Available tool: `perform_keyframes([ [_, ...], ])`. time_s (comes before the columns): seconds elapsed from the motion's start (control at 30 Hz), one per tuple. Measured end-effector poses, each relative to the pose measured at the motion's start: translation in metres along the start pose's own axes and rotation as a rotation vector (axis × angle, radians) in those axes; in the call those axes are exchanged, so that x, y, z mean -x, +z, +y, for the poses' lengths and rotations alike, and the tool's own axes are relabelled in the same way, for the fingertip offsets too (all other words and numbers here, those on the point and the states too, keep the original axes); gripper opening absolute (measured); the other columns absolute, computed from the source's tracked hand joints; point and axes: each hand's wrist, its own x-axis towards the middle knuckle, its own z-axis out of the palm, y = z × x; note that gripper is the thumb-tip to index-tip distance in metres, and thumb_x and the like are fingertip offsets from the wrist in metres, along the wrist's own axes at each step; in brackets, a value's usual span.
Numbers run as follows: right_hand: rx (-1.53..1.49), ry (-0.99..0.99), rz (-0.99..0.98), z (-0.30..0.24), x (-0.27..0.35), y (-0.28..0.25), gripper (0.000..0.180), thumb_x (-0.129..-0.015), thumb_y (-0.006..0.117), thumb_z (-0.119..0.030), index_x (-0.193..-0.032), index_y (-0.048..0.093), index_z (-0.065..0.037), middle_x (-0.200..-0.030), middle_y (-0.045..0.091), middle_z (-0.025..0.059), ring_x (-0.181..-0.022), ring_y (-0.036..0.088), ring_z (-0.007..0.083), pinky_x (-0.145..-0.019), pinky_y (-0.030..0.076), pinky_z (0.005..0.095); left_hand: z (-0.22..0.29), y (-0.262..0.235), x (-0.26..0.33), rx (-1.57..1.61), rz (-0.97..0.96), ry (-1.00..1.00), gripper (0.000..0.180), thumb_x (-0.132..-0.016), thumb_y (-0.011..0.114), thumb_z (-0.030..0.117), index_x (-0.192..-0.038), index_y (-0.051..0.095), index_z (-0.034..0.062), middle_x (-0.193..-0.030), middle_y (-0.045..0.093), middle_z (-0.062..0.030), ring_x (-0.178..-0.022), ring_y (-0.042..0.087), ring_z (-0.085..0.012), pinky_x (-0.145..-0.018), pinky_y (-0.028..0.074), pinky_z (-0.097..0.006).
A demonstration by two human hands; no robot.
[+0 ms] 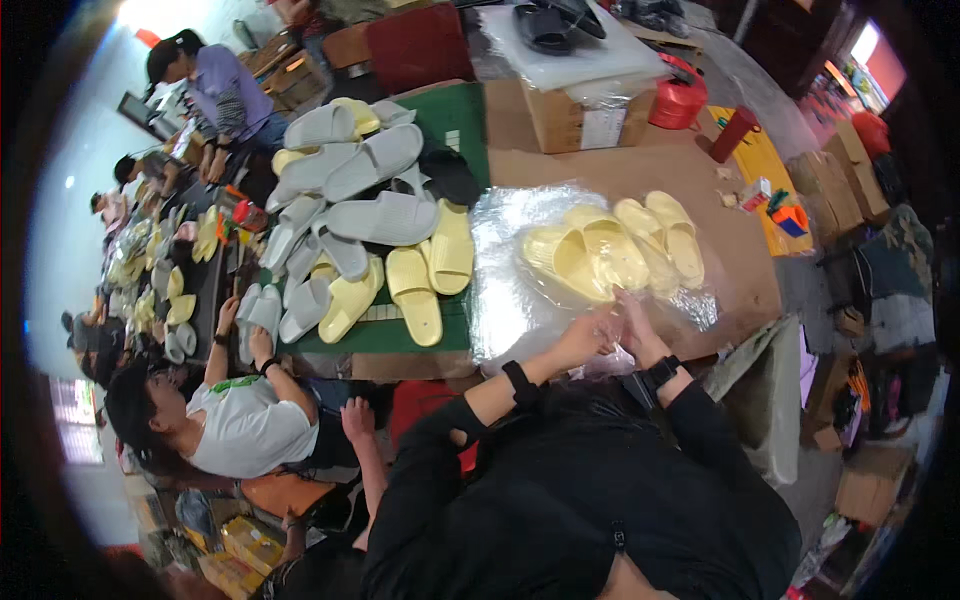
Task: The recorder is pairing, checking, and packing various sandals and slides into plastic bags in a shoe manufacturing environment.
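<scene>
Two pairs of pale yellow slide slippers lie in front of me: the nearer-left pair point(575, 262) and a pair point(680, 240) to its right. Clear plastic bags point(530, 277) wrap or cover them, shining in the light. At the near end of the slippers, my left hand point(583, 337) and my right hand point(637, 325) come close together. Their fingers look pinched on the gathered edge of the plastic bag; the fingertips are partly hidden by each other and by glare.
Grey and yellow slippers point(380, 218) pile up on the green mat point(450, 320) to my left. Beyond my work stands a cardboard box point(560, 118) under stacked clear bags. Farther right are a red bottle point(735, 135) and a tape dispenser point(790, 220). A co-worker point(245, 425) handles grey slippers.
</scene>
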Motion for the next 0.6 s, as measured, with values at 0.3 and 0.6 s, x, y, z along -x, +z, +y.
perform_keyframes([
  [0.3,0.314,-0.741,0.222,-0.038,0.033,0.031,0.048,-0.089,0.047,-0.016,-0.132,0.026,-0.006,-0.113,0.049,0.0146,-0.089,0.056,0.0206,-0.071,0.051,0.0324,0.002,-0.007,0.051,-0.174,-0.013,-0.024,0.057,-0.087,0.052,0.025,-0.136,0.027,0.0115,-0.11,0.053,-0.0168,-0.087,0.054,-0.018,-0.075,0.044,-0.029],
  [0.6,0.263,-0.89,0.31,-0.131,-0.014,0.011,0.037,-0.09,0.042,-0.016,-0.124,0.037,-0.002,-0.112,0.051,0.0139,-0.1,0.053,0.0274,-0.081,0.049,0.0402,-0.123,-0.012,0.061,-0.485,0.272,-0.154,0.053,-0.086,0.051,0.033,-0.128,0.038,0.0029,-0.123,0.044,-0.024,-0.115,0.043,-0.0326,-0.094,0.036,-0.035],
])
